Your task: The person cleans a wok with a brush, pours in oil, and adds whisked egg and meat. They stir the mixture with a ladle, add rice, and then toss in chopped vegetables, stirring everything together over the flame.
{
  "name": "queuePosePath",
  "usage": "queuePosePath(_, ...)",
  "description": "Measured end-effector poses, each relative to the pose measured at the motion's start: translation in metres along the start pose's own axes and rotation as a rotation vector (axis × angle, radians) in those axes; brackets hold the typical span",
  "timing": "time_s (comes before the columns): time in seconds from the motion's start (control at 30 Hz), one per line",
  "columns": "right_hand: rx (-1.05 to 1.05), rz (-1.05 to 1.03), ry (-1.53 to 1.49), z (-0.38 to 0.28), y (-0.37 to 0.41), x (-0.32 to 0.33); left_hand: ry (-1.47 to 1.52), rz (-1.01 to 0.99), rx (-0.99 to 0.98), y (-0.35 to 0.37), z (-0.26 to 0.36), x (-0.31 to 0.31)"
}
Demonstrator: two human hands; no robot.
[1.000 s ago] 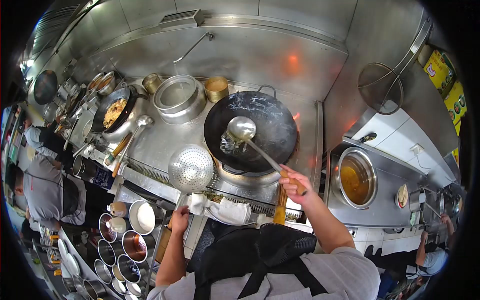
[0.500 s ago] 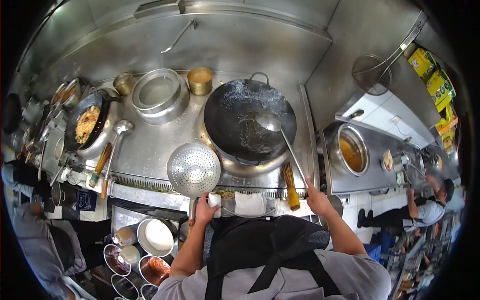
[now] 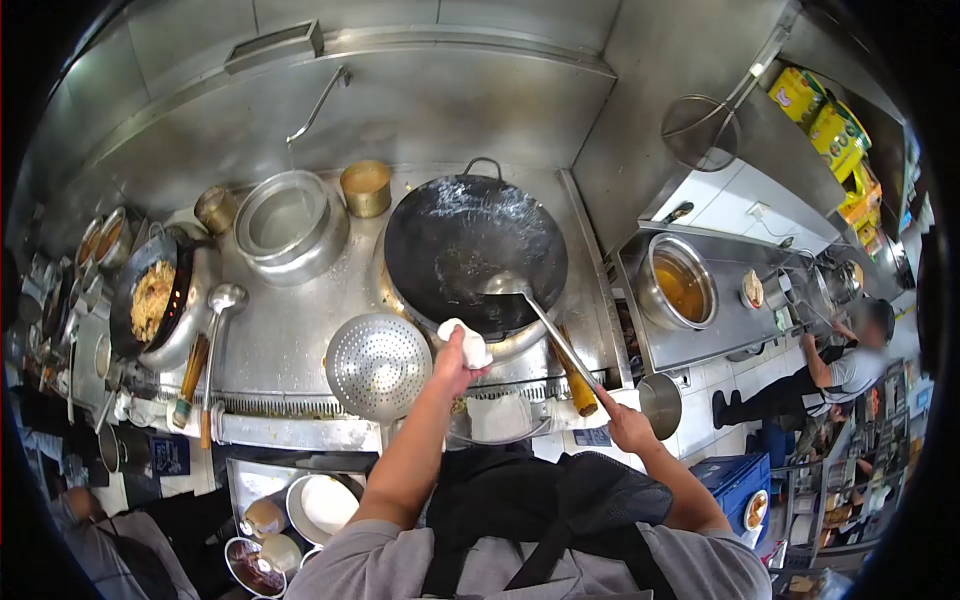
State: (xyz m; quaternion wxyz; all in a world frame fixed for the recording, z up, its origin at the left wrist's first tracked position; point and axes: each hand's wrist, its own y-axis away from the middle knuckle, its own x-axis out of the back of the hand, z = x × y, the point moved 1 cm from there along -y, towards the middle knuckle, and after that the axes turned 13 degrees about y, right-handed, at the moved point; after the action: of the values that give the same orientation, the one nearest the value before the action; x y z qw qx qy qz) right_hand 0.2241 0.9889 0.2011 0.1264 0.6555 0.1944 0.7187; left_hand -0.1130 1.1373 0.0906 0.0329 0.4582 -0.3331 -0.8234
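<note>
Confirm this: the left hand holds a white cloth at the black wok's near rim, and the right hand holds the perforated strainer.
Not quite. The head view shows the right hand holding the ladle, its bowl in the black wok; the perforated strainer lies beside the wok, no hand on it. The left hand does hold the white cloth at the wok's near rim.

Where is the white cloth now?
Head view: the left hand holds the white cloth at the near rim of the wok, between the strainer and the ladle.

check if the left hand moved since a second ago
Yes. The left hand, holding a white cloth, has gone from the front edge of the counter up to the near rim of the wok.
</note>
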Motion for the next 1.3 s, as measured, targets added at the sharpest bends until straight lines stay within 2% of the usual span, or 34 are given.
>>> queuePosePath(0.03, -0.012, 0.018, -0.011, -0.001, 0.001, 0.001, 0.013, -0.054, 0.032, -0.002, -0.001, -0.015)
queuePosePath(0.1, 0.053, 0.051, -0.070, 0.000, 0.005, 0.001, 0.039, 0.102, -0.043, -0.001, -0.003, -0.036)
queuePosePath(0.17, 0.077, 0.141, -0.074, 0.005, 0.013, -0.002, 0.064, 0.077, -0.015, -0.008, 0.001, -0.032)
queuePosePath(0.23, -0.011, 0.010, -0.073, 0.008, 0.026, 0.000, 0.030, 0.115, -0.012, -0.022, 0.001, -0.031)
queuePosePath(0.3, -0.024, 0.010, -0.084, 0.021, 0.034, -0.008, -0.212, 0.231, -0.077, -0.028, -0.006, -0.031)
queuePosePath(0.37, 0.029, 0.035, -0.112, 0.033, 0.041, 0.005, -0.201, 0.254, -0.181, -0.001, -0.013, -0.045)
queuePosePath(0.57, 0.215, 0.075, -0.124, 0.083, 0.049, 0.038, -0.156, 0.295, -0.305, 0.055, -0.043, -0.080)
queuePosePath(0.73, 0.464, 0.192, -0.102, 0.144, 0.048, 0.063, -0.110, 0.338, -0.437, 0.073, -0.078, -0.144)
queuePosePath(0.93, 0.460, 0.156, -0.125, 0.234, 0.090, 0.071, -0.149, 0.336, -0.405, 0.087, -0.138, -0.229)
queuePosePath(1.03, 0.548, 0.308, -0.169, 0.279, 0.089, 0.055, -0.191, 0.364, -0.457, 0.101, -0.165, -0.274)
queuePosePath(1.13, 0.550, 0.342, -0.190, 0.314, 0.100, 0.054, -0.242, 0.332, -0.477, 0.104, -0.180, -0.313)
queuePosePath(1.3, 0.483, 0.353, -0.238, 0.346, 0.130, 0.052, -0.353, 0.322, -0.625, 0.098, -0.215, -0.366)
